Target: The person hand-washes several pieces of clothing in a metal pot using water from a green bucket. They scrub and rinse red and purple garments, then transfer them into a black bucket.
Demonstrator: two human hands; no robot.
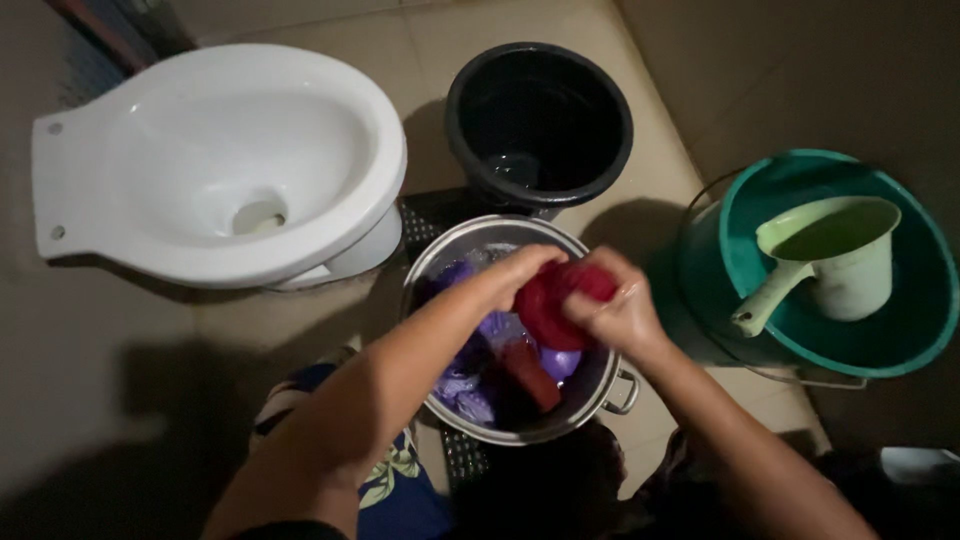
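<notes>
Over a metal pot (pixel 590 400) on the floor, my left hand (pixel 515 275) and my right hand (pixel 618 305) both grip a bunched wet red cloth (pixel 555 305). The cloth sits between the two hands, just above the pot's rim. Inside the pot lie purple cloths (pixel 470 385) and another red piece (pixel 530 375) in water. My forearms reach in from the bottom of the view.
A white toilet bowl (pixel 215 165) stands at the upper left. A black bucket (pixel 540 115) sits behind the pot. At the right is a teal bucket (pixel 905 330) with a pale green scoop (pixel 830 260) in it. A floor drain grate (pixel 425 215) shows under the pot.
</notes>
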